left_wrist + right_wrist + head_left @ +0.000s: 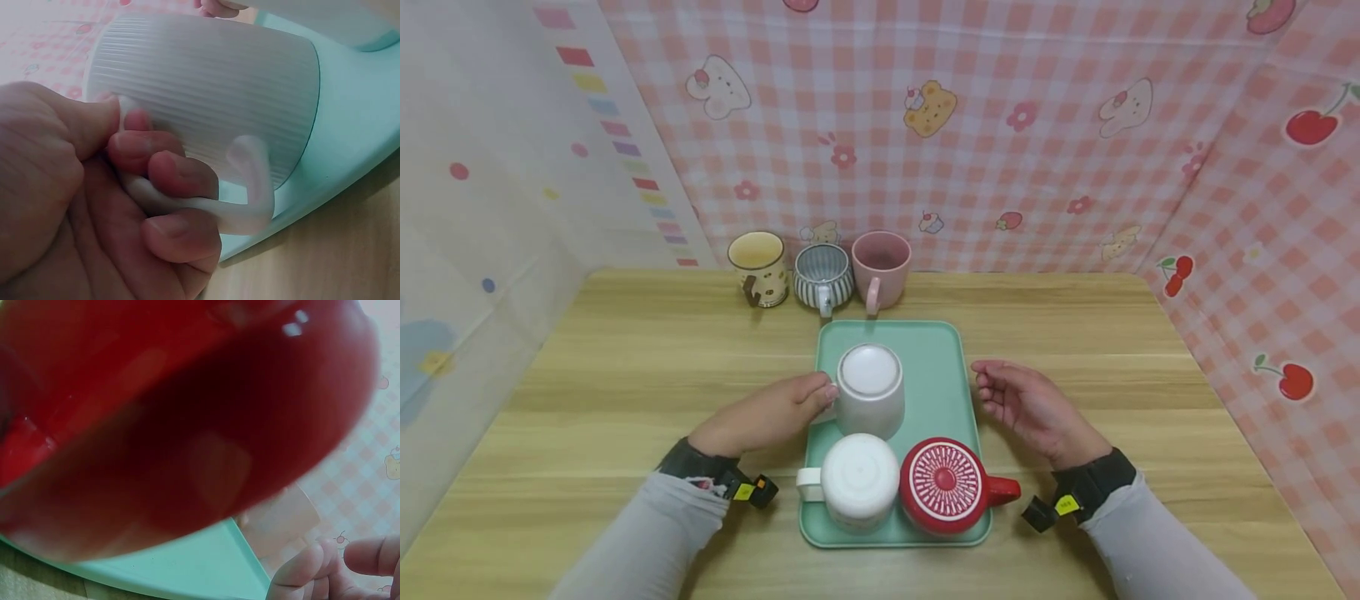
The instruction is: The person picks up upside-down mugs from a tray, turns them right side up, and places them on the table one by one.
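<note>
Nearest on the green tray (958, 350) two mugs wait upside down: a white mug (859, 479) and a red mug (945, 486) (untouched, it seems). Behind them the left hand (769, 414) curls its fingers (172, 181) round the handle of the inverted ribbed mug (869, 390), which sits on the tray. The right hand (1028, 405) rests empty, fingers relaxed, beside the tray. Farthest, three mugs (822, 271) stand upright by the wall, so I judge roughly half remains.

left hand (767, 414) at ribbed mug (869, 390), seemingly gripping | right hand (1030, 404) relaxed
</note>
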Demonstrator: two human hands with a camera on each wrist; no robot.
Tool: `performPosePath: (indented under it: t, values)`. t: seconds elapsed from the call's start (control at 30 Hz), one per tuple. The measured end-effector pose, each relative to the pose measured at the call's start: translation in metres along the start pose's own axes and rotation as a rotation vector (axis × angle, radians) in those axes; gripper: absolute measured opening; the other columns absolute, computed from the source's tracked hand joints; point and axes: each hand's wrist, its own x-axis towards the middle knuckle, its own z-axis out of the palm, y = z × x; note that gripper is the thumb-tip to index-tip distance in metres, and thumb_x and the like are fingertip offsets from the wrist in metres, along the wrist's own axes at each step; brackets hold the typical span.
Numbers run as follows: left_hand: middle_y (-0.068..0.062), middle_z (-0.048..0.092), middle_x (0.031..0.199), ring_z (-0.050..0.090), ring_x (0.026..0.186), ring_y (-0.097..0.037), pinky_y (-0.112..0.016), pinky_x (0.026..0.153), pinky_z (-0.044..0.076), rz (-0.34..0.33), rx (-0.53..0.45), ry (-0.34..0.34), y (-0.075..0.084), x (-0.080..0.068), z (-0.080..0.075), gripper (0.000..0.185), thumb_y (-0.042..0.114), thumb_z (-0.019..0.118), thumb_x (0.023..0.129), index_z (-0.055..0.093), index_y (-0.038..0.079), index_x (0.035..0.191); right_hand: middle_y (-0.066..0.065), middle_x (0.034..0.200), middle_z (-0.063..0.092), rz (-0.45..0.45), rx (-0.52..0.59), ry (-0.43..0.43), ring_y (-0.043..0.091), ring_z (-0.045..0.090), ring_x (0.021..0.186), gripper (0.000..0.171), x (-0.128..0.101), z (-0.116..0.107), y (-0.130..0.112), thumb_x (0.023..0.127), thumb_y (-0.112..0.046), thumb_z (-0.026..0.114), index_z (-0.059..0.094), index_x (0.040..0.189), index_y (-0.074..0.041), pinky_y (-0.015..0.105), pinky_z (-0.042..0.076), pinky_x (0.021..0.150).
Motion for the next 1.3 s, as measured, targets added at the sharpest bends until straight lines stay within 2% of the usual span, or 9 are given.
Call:
performPosePath:
  t: [0.13,0.3,0.43,0.63,0.7,0.8,0.93,1.17,1.3]
  values:
    - [-0.004,0.059,0.106,0.056,0.104,-0.02,-0.045,0.099,0.05,-0.004,-0.002,0.005,0.001,0.001,0.002,0.033,0.044,0.036,0.113,0.057,0.019,0.11,-0.002,0.098,0.067,0.001,0.005,0.0,0.011,0.061,0.09,0.026,0.0,0.0,0.0,0.111,-0.023,0.049,0.068,0.12,-0.008,0.02,0.056,0.08]
    - [-0.005,0.06,0.115,0.056,0.109,-0.02,-0.05,0.107,0.05,-0.003,-0.017,0.015,0.001,0.002,0.004,0.035,0.045,0.036,0.113,0.057,0.018,0.111,-0.002,0.097,0.067,0.004,0.011,-0.003,0.011,0.061,0.089,0.025,0.001,0.0,0.001,0.111,-0.021,0.048,0.069,0.119,-0.008,0.02,0.056,0.08]
    - [-0.006,0.06,0.111,0.056,0.106,-0.021,-0.048,0.103,0.05,0.006,-0.016,0.027,0.001,0.004,0.006,0.036,0.044,0.035,0.113,0.056,0.015,0.106,-0.002,0.097,0.066,0.002,0.013,-0.004,0.011,0.061,0.089,0.025,0.002,0.0,0.002,0.111,-0.021,0.049,0.068,0.119,-0.008,0.02,0.056,0.079]
    - [-0.006,0.062,0.12,0.059,0.126,-0.021,-0.054,0.113,0.047,-0.003,-0.023,0.058,0.0,0.006,0.009,0.036,0.046,0.033,0.113,0.057,0.019,0.108,-0.002,0.098,0.066,0.0,0.007,0.001,0.011,0.061,0.089,0.025,0.003,0.0,0.003,0.111,-0.022,0.049,0.068,0.12,-0.007,0.02,0.056,0.08]
    - [-0.005,0.061,0.119,0.059,0.125,-0.021,-0.053,0.113,0.047,-0.008,-0.042,0.068,0.0,0.006,0.009,0.038,0.047,0.032,0.113,0.057,0.019,0.109,-0.002,0.098,0.066,-0.001,0.007,0.002,0.011,0.061,0.089,0.025,0.003,0.0,0.003,0.111,-0.022,0.049,0.068,0.12,-0.007,0.02,0.056,0.08]
    - [-0.006,0.059,0.103,0.06,0.104,-0.02,-0.047,0.098,0.052,-0.016,-0.088,0.08,-0.001,0.007,0.01,0.043,0.047,0.031,0.113,0.055,0.013,0.103,-0.002,0.097,0.066,-0.002,0.005,0.004,0.011,0.061,0.089,0.026,0.004,-0.001,0.003,0.111,-0.022,0.049,0.068,0.121,-0.007,0.02,0.056,0.08]
    - [-0.006,0.05,0.085,0.052,0.083,-0.022,-0.038,0.078,0.047,-0.035,-0.159,0.102,-0.001,0.008,0.01,0.045,0.044,0.031,0.114,0.052,0.008,0.098,-0.002,0.097,0.066,-0.005,-0.001,0.007,0.011,0.061,0.089,0.025,0.004,0.0,0.004,0.111,-0.021,0.049,0.068,0.12,-0.008,0.02,0.056,0.079]
    - [-0.004,0.051,0.084,0.049,0.079,-0.021,-0.031,0.072,0.044,-0.057,-0.294,0.137,0.003,0.009,0.007,0.044,0.038,0.03,0.115,0.052,0.006,0.095,-0.002,0.096,0.066,-0.001,-0.001,0.003,0.011,0.06,0.088,0.025,0.005,0.0,0.004,0.111,-0.021,0.048,0.068,0.119,-0.008,0.02,0.055,0.079]
    - [-0.003,0.046,0.083,0.045,0.075,-0.018,-0.025,0.065,0.04,-0.063,-0.462,0.145,0.011,0.009,0.003,0.041,0.036,0.03,0.115,0.049,0.005,0.095,-0.002,0.096,0.066,0.001,-0.004,-0.003,0.011,0.06,0.088,0.026,0.005,-0.001,0.004,0.112,-0.021,0.047,0.069,0.118,-0.008,0.02,0.055,0.079]
